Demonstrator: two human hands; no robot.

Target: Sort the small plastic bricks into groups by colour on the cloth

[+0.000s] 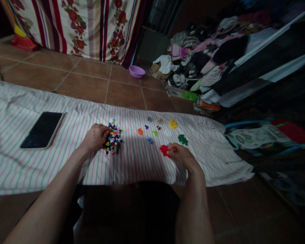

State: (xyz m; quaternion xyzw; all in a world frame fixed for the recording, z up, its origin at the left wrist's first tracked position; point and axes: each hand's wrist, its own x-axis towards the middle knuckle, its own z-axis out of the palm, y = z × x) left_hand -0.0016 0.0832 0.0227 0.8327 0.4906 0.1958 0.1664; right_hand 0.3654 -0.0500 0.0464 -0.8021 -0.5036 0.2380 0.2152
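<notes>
My left hand [96, 136] rests with curled fingers at the left edge of a mixed heap of tiny coloured pieces [114, 138]; its fingertips are partly hidden there. Thumb and fingers pinched together, my right hand [180, 153] touches the right side of a small red pile [164, 150]. Whatever it pinches is too small to make out. Around the red pile lie other little groups sorted by colour: dark green [183, 139], yellow [173, 124], white [168, 133], orange [140, 131], blue [149, 140], lime green [155, 133] and tan [159, 121].
A striped cloth [139, 166] covers the low surface under the pieces. To the left lies a dark-screened tablet or phone [43, 130]. Beyond, a purple basin [137, 72] stands on the tiled floor, near heaped clothes [205, 54]. A floral curtain [88, 30] hangs behind.
</notes>
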